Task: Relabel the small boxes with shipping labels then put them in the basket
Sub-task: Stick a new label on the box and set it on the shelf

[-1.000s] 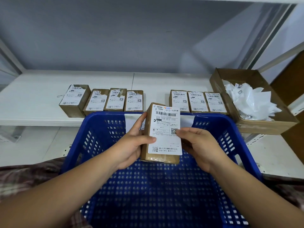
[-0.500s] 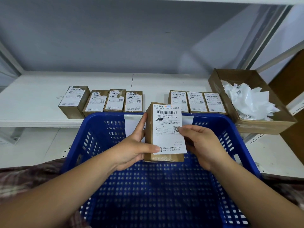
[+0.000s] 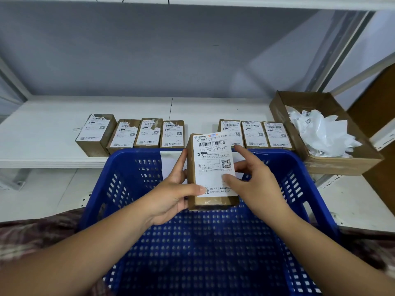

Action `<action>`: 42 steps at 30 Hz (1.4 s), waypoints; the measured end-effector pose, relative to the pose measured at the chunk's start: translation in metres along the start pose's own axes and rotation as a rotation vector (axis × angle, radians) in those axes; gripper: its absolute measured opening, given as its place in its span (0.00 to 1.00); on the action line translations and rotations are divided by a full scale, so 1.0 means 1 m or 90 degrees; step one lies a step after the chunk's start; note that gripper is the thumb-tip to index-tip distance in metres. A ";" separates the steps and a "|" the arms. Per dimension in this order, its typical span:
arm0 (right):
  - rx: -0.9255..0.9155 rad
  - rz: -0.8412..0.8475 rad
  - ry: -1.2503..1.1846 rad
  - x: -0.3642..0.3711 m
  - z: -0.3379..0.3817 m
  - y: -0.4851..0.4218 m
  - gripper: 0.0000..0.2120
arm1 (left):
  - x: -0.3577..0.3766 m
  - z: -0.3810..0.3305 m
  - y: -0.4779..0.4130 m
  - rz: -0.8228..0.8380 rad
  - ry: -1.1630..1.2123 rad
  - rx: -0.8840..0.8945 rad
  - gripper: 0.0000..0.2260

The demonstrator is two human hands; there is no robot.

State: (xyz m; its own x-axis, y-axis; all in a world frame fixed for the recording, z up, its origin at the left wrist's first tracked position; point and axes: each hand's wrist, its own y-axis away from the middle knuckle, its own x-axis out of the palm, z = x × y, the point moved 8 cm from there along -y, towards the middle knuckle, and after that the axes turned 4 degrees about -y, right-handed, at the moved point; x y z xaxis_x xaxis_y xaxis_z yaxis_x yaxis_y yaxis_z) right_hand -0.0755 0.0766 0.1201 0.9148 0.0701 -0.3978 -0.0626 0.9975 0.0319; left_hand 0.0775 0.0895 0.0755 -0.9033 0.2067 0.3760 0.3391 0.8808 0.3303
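I grip the small box (image 3: 211,202) in my left hand (image 3: 171,195), above the basket (image 3: 136,153). My right hand (image 3: 256,184), fingers spread, presses the shipping label (image 3: 210,167). I should smooth it from the centre outward, seating corners flush, without creases.

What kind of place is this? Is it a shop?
Probably a parcel packing room, not a shop: small boxes with shipping labels line a white shelf, the left hand holds another box over a blue basket, and a carton holds crumpled paper scraps.
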 end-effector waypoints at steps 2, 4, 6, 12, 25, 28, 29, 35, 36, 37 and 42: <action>-0.026 0.014 0.021 0.005 0.001 0.003 0.35 | -0.001 0.001 -0.001 -0.004 0.002 -0.002 0.44; -0.061 0.019 0.032 0.011 0.001 0.005 0.35 | -0.002 0.002 -0.001 -0.011 0.005 -0.004 0.45; -0.073 0.024 0.023 0.012 0.001 0.006 0.33 | -0.003 0.002 -0.001 -0.015 0.012 -0.003 0.46; 0.020 0.090 -0.248 0.017 -0.016 -0.004 0.12 | -0.003 0.001 0.000 -0.012 0.022 -0.009 0.47; 0.042 0.172 -0.366 0.034 -0.018 -0.002 0.08 | -0.003 -0.001 0.001 -0.001 0.066 -0.008 0.44; 0.066 0.181 -0.425 0.032 -0.014 -0.001 0.13 | 0.000 0.000 0.002 0.023 0.089 -0.013 0.40; 0.074 0.191 -0.440 0.032 -0.012 0.000 0.16 | 0.001 0.001 0.002 0.029 0.101 -0.016 0.39; 0.089 0.216 -0.440 0.032 -0.011 0.000 0.23 | 0.003 0.001 0.003 0.034 0.117 -0.017 0.35; 0.089 0.212 -0.439 0.031 -0.011 -0.001 0.23 | 0.003 0.001 0.003 0.038 0.101 -0.018 0.36; 0.089 0.208 -0.440 0.031 -0.011 -0.001 0.22 | 0.004 0.001 0.004 0.045 0.083 -0.019 0.37; 0.052 0.177 -0.401 0.028 -0.010 -0.001 0.21 | 0.004 -0.001 0.004 0.053 0.012 -0.023 0.41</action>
State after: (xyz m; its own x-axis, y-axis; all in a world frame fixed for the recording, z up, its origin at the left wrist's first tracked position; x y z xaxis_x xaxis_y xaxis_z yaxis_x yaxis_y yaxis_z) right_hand -0.0537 0.0776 0.1003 0.9282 0.2820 0.2426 -0.3200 0.9379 0.1340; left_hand 0.0752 0.0932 0.0792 -0.8666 0.2703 0.4194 0.4225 0.8447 0.3286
